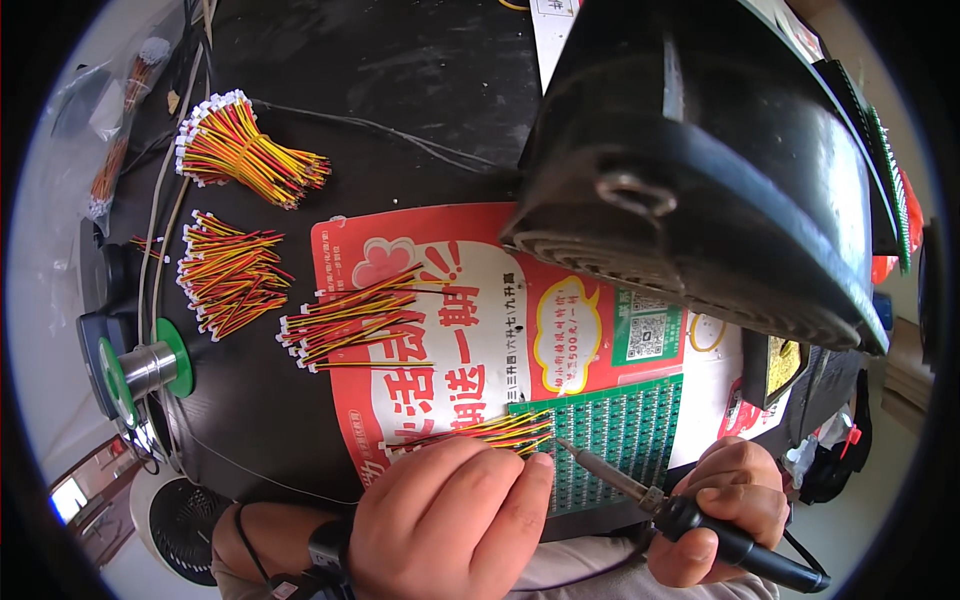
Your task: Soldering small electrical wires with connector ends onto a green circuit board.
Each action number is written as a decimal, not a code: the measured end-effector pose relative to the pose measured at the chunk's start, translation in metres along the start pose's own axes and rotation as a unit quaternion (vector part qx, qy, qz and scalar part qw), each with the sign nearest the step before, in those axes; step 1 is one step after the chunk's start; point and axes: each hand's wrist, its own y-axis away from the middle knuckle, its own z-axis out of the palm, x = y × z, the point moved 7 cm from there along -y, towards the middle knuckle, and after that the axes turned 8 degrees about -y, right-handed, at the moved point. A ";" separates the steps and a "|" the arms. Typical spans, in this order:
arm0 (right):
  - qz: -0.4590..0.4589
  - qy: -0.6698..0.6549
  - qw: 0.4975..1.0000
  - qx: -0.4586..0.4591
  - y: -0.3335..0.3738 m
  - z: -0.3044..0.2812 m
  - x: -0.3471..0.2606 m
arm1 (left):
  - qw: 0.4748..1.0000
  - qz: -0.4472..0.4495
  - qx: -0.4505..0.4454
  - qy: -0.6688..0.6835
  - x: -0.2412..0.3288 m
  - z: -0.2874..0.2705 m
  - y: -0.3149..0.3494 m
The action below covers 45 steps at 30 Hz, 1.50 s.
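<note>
My right hand (735, 495) is closed round the black handle of a soldering iron (688, 522). The iron's tip points left, at the left part of a green circuit board (625, 430) covered in rows of small parts. Red and yellow wires (505, 430) lie across that board's left edge, their ends close to the tip. Over them bends my left hand (455, 515), its fingers drawn together and their tips mostly hidden. A thin strand of solder (265, 480) runs from the green spool (150, 368) toward this hand; whether the fingers grip it or a wire cannot be seen.
A printed red-and-white sheet (450, 260) lies under the board. Connector wires form a spread row (360, 320), a loose pile (230, 275) and a tied bundle (250, 150) on the left. A big black hooded device (690, 190) looms at right, near a yellow sponge holder (783, 368).
</note>
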 end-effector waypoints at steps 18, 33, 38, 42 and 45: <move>-0.055 -0.028 0.998 -0.025 -0.005 0.004 0.000 | 0.989 -0.130 -0.069 0.034 0.015 -0.001 -0.013; -0.047 -0.159 0.986 0.024 0.001 0.005 0.000 | 0.976 -0.193 -0.075 0.069 0.008 -0.002 -0.018; 0.013 -0.062 0.998 0.024 0.001 0.001 0.000 | 0.953 -0.276 -0.058 0.113 -0.001 -0.006 -0.020; -0.048 -0.162 0.985 0.023 0.002 0.007 0.000 | 0.997 -0.076 -0.021 0.027 -0.001 -0.003 -0.009; -0.043 -0.170 0.985 0.003 0.000 0.007 0.000 | 0.985 -0.152 -0.077 -0.009 0.024 -0.005 -0.019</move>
